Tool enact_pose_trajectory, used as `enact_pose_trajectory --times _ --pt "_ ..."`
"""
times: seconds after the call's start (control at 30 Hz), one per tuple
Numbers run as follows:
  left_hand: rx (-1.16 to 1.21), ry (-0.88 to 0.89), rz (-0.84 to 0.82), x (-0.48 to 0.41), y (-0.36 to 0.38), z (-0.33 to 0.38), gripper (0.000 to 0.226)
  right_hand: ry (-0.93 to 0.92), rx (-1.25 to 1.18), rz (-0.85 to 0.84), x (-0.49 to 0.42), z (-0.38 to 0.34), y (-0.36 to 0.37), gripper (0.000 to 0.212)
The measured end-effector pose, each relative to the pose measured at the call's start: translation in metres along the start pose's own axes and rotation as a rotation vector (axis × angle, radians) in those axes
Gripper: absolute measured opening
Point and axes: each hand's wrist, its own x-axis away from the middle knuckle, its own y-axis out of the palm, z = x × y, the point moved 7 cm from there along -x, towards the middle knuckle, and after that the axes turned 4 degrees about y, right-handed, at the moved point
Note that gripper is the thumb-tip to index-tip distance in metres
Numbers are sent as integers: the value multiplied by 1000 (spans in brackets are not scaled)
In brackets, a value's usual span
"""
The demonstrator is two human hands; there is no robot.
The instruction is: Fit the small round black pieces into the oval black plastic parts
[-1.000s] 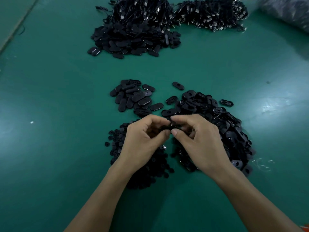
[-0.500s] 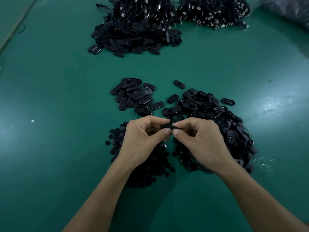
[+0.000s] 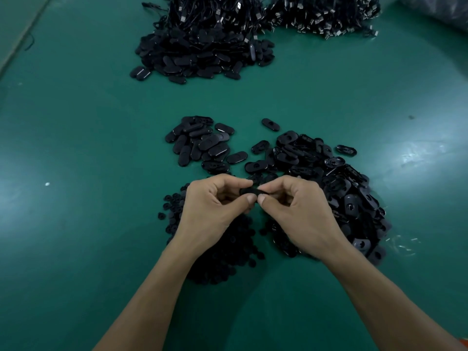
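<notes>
Over the last second your left hand (image 3: 212, 209) and right hand (image 3: 301, 214) have eased slightly apart. The oval part (image 3: 249, 191) now shows between them, pinched at each end by curled fingers (image 3: 241, 183) and thumbs, above the gap between the round pieces (image 3: 228, 249) and the heap of ovals (image 3: 342, 186) on the worktop (image 3: 76, 148). The round piece itself is hidden, but this looks like the final press, with the part probably ready to set down.

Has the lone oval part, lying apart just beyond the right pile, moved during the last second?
No. The lone oval part lies in the same spot, just beyond the right pile of oval parts.
</notes>
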Motion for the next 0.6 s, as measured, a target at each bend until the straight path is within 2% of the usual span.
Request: enact_pose_trajectory --times 0.2,0.3,0.37,0.5,0.6 --pt "-112 53 29 0 -2 2 19 -19 17 -21 -1 -2 0 17" --pt "-140 94 132 -4 -11 6 23 -73 90 14 -8 -10 0 22" --pt "-172 79 247 -9 -25 5 27 -116 243 50 -16 -14 -1 32" --pt "-136 36 469 -16 -58 4 23 -129 731 66 -40 -9 -1 44" --pt "-169 -7 510 -29 -71 4 22 -132 834 1 -50 -4 7 41"
